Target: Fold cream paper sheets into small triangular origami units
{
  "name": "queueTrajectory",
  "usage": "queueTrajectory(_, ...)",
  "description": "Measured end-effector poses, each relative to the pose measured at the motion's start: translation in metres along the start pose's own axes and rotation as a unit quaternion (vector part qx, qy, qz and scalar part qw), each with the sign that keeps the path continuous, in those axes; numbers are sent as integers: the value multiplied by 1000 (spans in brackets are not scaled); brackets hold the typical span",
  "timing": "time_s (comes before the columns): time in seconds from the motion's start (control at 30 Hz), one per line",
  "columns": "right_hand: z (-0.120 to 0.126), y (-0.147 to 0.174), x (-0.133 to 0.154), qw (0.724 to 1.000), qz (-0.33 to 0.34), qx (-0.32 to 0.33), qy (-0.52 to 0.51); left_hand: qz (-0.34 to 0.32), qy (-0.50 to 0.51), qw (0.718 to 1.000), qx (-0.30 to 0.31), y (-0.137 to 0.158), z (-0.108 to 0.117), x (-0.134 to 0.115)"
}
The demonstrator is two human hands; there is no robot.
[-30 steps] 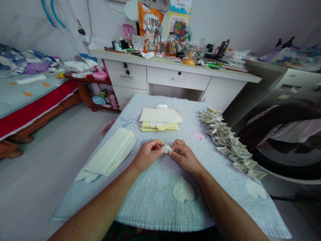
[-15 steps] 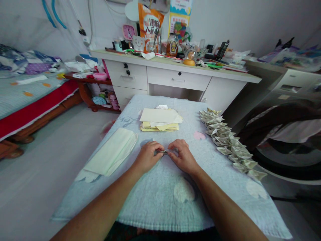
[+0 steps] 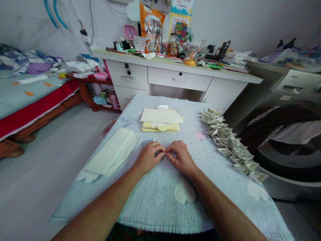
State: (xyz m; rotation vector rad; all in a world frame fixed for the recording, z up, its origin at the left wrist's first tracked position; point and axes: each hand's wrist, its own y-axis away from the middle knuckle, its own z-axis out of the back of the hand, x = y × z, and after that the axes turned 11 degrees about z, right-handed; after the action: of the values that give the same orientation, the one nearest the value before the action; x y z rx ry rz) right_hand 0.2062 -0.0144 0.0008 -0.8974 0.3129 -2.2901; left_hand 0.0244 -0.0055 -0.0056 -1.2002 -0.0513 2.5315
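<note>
Over the middle of the cloth-covered table point(image 3: 152, 197), my left hand point(image 3: 149, 155) and my right hand point(image 3: 182, 156) meet fingertip to fingertip. Both are closed in a pinch on a small folded piece of paper point(image 3: 165, 157), most of it hidden by the fingers. Beyond the hands lies a stack of cream and yellow paper sheets point(image 3: 160, 115). To the left rests a pile of pale green-white paper point(image 3: 111, 152), set at a slant. Along the right side run rows of folded, boat-shaped grey paper pieces point(image 3: 229, 142).
A white desk point(image 3: 179, 80) crowded with jars, a clock and bags stands behind the table. At the right is a front-loading washing machine point(image 3: 288, 88). A bed point(image 3: 35, 90) and a low wooden shelf point(image 3: 87, 90) are on the left.
My right hand has shifted slightly left, so the fingertips of both hands now come together. Less of the folded paper shows between them, and a bit of it appears below the fingertips.
</note>
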Motion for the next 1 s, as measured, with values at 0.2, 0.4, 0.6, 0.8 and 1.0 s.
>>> queueTrajectory(0.2, -1, -1, 0, 1000, -6, -5, 6, -6, -1, 1000, -9, 0, 1, -3)
queueTrajectory(0.4, 8, 1, -2, 998, -30, -43, 16, 42, 59, 997, -33, 0, 7, -3)
queueTrajectory(0.6, 10, 3, -8, 990, -66, -110, -60, 160, 291, 942, -34, -3, 2, 6)
queueTrajectory(0.8, 3, 5, -10, 946, -156, -137, -249, 224, 411, 884, -26, -5, 5, 1)
queueTrajectory(1.0, 3, 4, -9, 946, -126, -133, -267, 209, 401, 892, -3, -4, 4, 1)
